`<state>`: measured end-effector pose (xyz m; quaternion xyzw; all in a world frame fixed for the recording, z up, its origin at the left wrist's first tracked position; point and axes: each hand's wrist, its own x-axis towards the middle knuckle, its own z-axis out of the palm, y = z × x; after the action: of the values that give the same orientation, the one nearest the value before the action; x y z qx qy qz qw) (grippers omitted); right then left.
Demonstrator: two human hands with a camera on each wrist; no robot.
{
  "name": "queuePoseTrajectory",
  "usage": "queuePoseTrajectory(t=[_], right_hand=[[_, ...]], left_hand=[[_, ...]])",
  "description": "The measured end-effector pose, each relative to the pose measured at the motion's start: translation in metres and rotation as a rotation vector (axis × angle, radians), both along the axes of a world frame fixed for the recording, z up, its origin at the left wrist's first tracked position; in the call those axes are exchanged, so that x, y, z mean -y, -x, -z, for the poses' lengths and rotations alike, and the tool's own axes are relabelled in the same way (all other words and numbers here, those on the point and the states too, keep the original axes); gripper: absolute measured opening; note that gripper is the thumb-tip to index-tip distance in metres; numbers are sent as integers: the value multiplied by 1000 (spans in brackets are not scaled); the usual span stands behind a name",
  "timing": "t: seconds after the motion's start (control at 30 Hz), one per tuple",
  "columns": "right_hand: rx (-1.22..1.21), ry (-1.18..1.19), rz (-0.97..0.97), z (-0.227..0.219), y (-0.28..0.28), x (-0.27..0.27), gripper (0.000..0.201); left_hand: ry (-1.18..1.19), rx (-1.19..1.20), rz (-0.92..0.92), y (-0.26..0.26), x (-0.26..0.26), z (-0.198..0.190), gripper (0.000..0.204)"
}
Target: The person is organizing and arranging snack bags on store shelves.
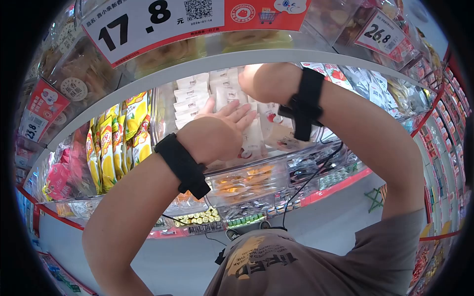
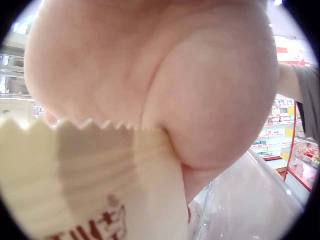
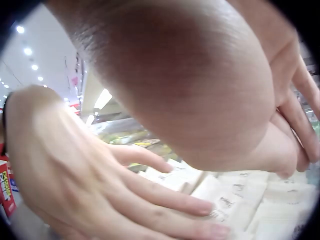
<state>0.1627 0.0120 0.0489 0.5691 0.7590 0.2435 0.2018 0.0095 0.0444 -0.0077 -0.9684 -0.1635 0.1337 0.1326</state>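
White snack packets [image 1: 191, 104] stand in rows in a clear bin, in the middle of the head view. My left hand [image 1: 217, 130] lies over the front packets with its fingers spread and straight. Close against its palm in the left wrist view is a cream packet [image 2: 95, 170] with a zigzag top edge and reddish-brown print. My right hand [image 1: 271, 81] reaches over the back of the same bin; the head view hides its fingers. In the right wrist view its fingers [image 3: 297, 112] extend down at the packets, thumb beside them, nothing visibly gripped.
Yellow packets [image 1: 118, 138] fill the bin on the left; strawberry-printed packets [image 1: 321, 74] lie to the right. A shelf edge [image 1: 197, 65] with large price signs [image 1: 163, 22] overhangs the hands. Orange packets [image 1: 242, 182] sit lower in front. A black cable [image 1: 316, 172] hangs near the bins.
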Motion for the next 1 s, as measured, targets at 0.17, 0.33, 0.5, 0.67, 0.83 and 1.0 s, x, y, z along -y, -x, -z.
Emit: queuePoseTrajectory(t=[0.17,0.33,0.5,0.67,0.83,1.0], right_hand=[[-437,91,-32,-10,-19,76,17],[-355,96,-190,23,-40,84,11],[-356,-110,-365,27,-44,63,6],[-202,91,17,47,-11,39,10],[-242,-101,-113,29,-20,44,9],[-750,61,-334,8,-6,67,19]], left_hand=[[-72,24,44,-2,-6,8,77],[60,18,26,-7,-3,-5,85],[-9,181,68,15,13,-19,89],[-188,305,62,49,37,-34,77],[-385,493,-165,65,61,-27,51],[-288,622,-28,68,45,3,20]])
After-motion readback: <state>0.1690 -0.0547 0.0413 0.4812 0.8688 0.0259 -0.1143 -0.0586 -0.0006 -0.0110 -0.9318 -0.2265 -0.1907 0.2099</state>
